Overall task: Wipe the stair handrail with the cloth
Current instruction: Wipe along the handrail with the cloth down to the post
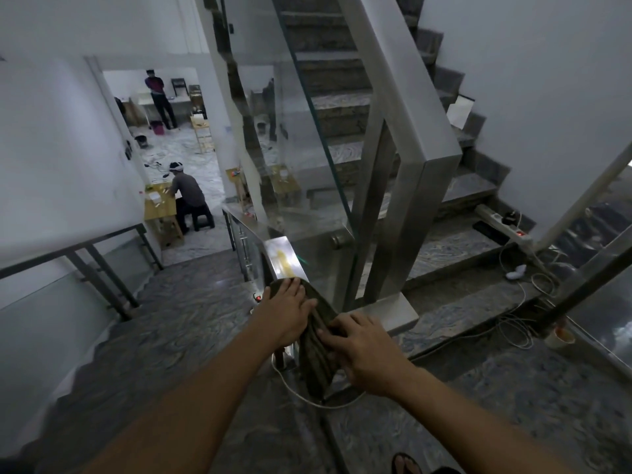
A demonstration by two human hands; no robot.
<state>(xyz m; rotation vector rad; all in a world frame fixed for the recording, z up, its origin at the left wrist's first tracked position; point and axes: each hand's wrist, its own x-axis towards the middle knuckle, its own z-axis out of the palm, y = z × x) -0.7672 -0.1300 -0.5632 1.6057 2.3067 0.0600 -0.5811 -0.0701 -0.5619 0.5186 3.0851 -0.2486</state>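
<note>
A flat steel handrail runs away from me down the lower flight of stairs. A dark olive cloth is draped over its near end and hangs down the side. My left hand lies flat on the cloth's upper part, fingers spread and pointing down the rail. My right hand presses on the cloth lower down, fingers curled over its folds. The rail under the cloth is hidden.
A tall steel post and glass panel rise just beyond the hands. A power strip and white cables lie on the steps to the right. Two people are in the room below.
</note>
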